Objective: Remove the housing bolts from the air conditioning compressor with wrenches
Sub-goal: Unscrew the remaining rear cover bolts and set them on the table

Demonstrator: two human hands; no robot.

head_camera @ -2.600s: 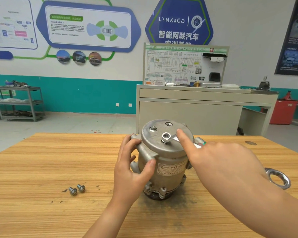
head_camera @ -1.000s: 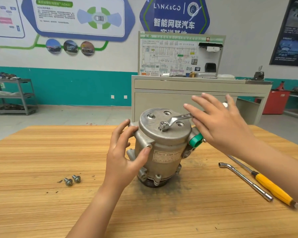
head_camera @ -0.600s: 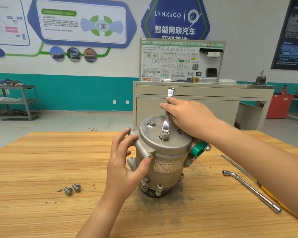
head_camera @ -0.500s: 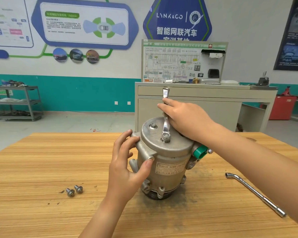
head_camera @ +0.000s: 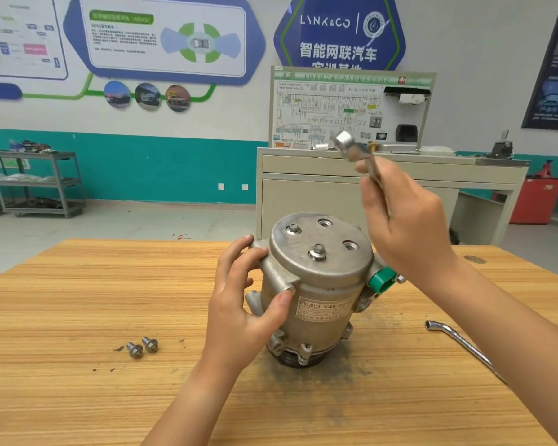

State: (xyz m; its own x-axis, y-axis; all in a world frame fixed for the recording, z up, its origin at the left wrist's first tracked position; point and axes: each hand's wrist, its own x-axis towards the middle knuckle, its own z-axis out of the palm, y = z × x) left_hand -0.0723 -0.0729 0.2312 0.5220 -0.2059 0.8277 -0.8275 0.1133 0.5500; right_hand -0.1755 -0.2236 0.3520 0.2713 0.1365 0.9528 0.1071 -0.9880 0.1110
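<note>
The compressor [head_camera: 316,291] stands upright on the wooden desk [head_camera: 78,317], its round end cover facing up. The left hand [head_camera: 242,304] grips its left side, fingers wrapped over a mounting lug and the thumb pressed against the body near the label. The right hand [head_camera: 403,226] is raised above the compressor's right edge, fingers closed round the shank of a wrench [head_camera: 351,149] whose ring end points up, clear of the cover. A near bolt [head_camera: 317,252] and a far bolt [head_camera: 293,228] sit in the cover beside two open holes [head_camera: 325,224]. Two loose bolts [head_camera: 142,347] lie together on the desk left of the compressor. An L-shaped socket wrench [head_camera: 458,342] lies to its right.
</note>
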